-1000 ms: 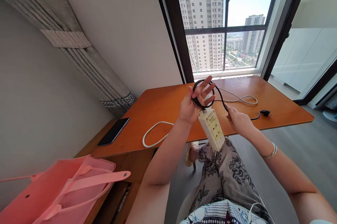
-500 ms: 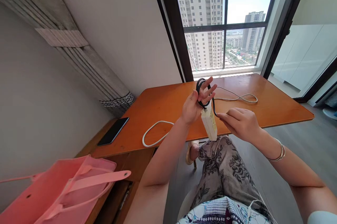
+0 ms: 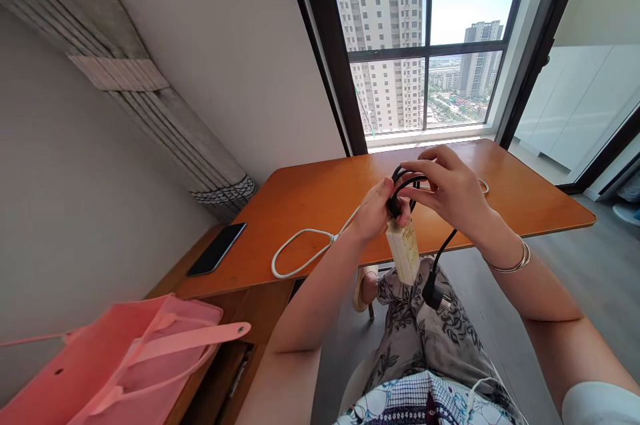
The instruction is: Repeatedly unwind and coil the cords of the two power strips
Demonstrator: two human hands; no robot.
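1. So the left hand (image 3: 376, 213) is closed around the bundled part of a black power cord (image 3: 443, 247), thumb up top, right where the cord meets the strip.
2. Cream power strip (image 3: 404, 253) hangs just below that hand, a bit tilted. From this angle it overlaps the near edge of the worktop (image 3: 265, 218), with its lower end in front of the patterned trousers (image 3: 400, 338).
3. Right hand (image 3: 450, 188) is up beside the left one, fingers pinching the black loops from above. Can't make out exactly how many strands it's got, they bunch up there.
4. The loose end of the cord drops below the right hand to a black plug (image 3: 434, 294), dangling over the lap with its prongs pointing right.
5. White cable (image 3: 333, 238) lies on the worktop: one loop sits left of the hands, and a bit of white loop peeks out past the right hand. Arms and hands hide whatever's between.
6. Dark-screened phone (image 3: 217, 250) lies flat at the left end of the worktop, well apart from the hands.
7. Pink bag (image 3: 115, 365) is at the lower left, nearer the camera than the phone.
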